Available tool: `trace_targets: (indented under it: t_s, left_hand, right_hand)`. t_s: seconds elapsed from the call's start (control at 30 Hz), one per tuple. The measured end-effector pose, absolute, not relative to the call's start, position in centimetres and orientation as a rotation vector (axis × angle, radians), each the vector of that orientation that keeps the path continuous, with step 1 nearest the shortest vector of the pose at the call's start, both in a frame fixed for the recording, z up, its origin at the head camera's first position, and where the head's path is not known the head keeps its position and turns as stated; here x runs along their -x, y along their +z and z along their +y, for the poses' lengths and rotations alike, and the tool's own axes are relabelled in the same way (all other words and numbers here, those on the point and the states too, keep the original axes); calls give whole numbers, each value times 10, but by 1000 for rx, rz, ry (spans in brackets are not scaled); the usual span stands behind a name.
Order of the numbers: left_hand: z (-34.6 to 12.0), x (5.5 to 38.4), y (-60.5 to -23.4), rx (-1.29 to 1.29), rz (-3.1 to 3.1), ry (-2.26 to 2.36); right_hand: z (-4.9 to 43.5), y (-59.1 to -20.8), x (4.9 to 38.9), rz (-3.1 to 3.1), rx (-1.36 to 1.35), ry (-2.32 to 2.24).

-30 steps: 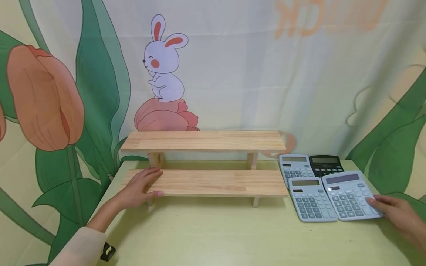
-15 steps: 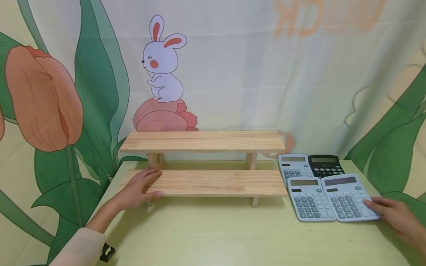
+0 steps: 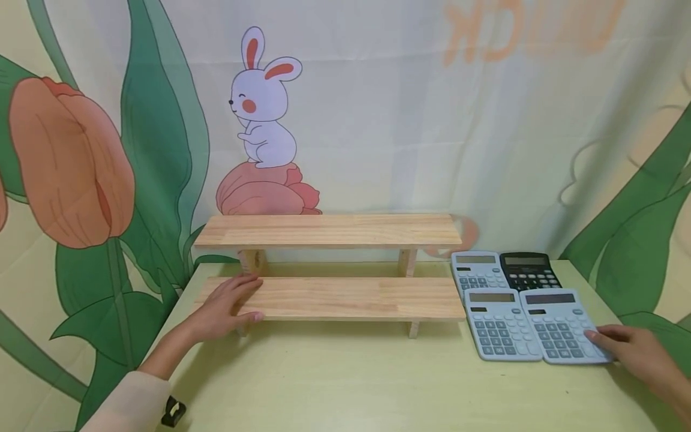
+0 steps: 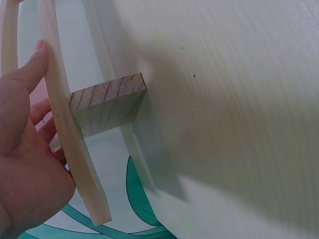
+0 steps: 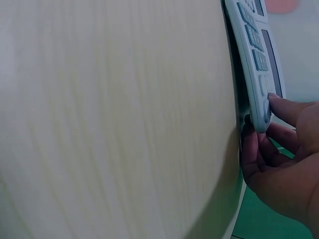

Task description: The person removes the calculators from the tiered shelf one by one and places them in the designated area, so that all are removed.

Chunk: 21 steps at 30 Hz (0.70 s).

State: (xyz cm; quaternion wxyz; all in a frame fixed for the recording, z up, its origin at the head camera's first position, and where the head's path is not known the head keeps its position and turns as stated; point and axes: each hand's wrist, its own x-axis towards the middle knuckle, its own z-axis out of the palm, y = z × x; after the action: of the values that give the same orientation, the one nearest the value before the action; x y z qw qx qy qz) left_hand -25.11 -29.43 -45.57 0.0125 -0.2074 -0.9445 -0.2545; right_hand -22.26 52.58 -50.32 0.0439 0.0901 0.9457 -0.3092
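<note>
My right hand (image 3: 631, 354) pinches the lower right edge of a light blue calculator (image 3: 564, 330), thumb on its face and fingers beneath. In the right wrist view that calculator (image 5: 256, 69) has its held edge close over the table, with dark shadow under it. Beside it on the left lies a matching light blue calculator (image 3: 502, 324). On the left end of the lower board (image 3: 351, 298) of a two-step wooden rack rests my left hand (image 3: 227, 306), fingers extended and thumb at the front edge. In the left wrist view, a wooden leg (image 4: 107, 102) supports this board.
Behind the front pair lie another light blue calculator (image 3: 477, 270) and a black calculator (image 3: 529, 270). The rack's upper board (image 3: 329, 231) stands before a printed curtain (image 3: 367, 120). A small black object (image 3: 174, 411) sits near the left sleeve on the pale table (image 3: 351, 384).
The right hand has brought its calculator slightly left and down, toward the table, squaring it beside its neighbour. My left hand stays in place on the rack.
</note>
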Motion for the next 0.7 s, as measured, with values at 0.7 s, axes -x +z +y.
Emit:
trace_targets:
  t_s: [0.7]
  left_hand:
    - [-290,250,-456,658,-2933,-808]
  right_hand:
    - [517,-499,219,2983,-325,-781]
